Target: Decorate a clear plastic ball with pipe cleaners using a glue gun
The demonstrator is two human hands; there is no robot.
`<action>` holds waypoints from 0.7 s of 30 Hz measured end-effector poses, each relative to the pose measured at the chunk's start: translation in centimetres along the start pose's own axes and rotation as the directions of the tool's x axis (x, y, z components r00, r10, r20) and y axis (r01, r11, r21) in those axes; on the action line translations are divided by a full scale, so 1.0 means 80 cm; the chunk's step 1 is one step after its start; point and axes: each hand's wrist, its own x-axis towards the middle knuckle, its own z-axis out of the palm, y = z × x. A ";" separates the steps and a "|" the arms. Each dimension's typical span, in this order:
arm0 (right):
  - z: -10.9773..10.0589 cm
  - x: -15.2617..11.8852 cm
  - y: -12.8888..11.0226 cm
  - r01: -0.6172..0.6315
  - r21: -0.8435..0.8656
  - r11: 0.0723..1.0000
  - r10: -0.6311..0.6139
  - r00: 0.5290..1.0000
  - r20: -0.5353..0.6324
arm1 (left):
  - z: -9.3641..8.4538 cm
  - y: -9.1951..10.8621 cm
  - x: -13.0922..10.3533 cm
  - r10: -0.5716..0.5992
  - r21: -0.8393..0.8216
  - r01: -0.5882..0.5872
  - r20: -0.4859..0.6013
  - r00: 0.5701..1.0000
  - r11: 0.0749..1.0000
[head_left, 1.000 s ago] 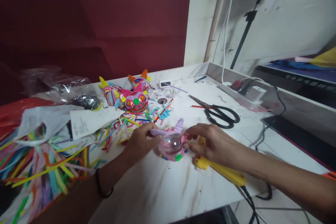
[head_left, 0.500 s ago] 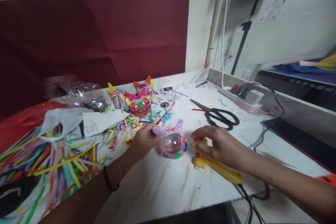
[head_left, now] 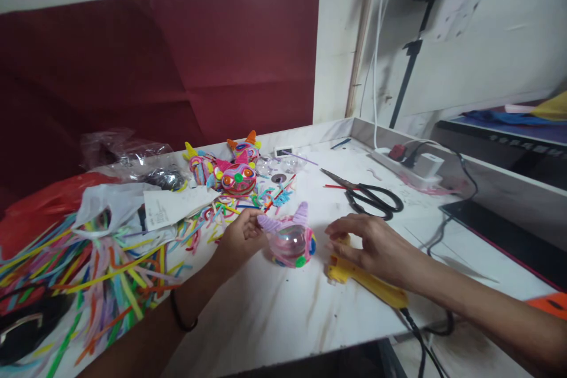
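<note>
A clear round ball [head_left: 293, 241] trimmed with pink, with two lilac ears and a green dot, rests on the white table in front of me. Beside its left ear is my left hand [head_left: 243, 237], fingers curled; whether they touch the ear is hard to tell. My right hand [head_left: 370, 245] hovers right of the ball, thumb and fingers apart, holding nothing. Beneath that hand lies a yellow glue gun [head_left: 370, 284] with a black cord.
Finished colourful animal balls [head_left: 238, 178] stand at the back. Pipe cleaners [head_left: 119, 277] and plastic bags [head_left: 106, 204] cover the left side. Black scissors [head_left: 367, 194] lie behind my right hand, a power strip [head_left: 407, 170] at the back right.
My left hand has drawn slightly left, away from the ball's ear. My right hand has barely moved. The ball stays in place.
</note>
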 end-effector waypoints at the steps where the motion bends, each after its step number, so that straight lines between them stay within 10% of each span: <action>1: -0.002 -0.003 0.001 0.000 -0.002 1.000 0.000 1.000 -0.007 | -0.001 0.002 -0.001 -0.004 0.009 0.004 -0.016 1.000 1.000; 12: 0.002 -0.061 0.009 0.031 -0.173 0.985 -0.025 0.999 0.039 | -0.018 -0.007 -0.021 0.037 0.045 -0.028 -0.228 0.973 0.999; 21: 0.029 -0.076 0.017 0.043 -0.282 0.958 -0.046 0.999 -0.002 | 0.001 0.024 -0.035 0.563 0.582 -0.364 -0.202 0.802 0.727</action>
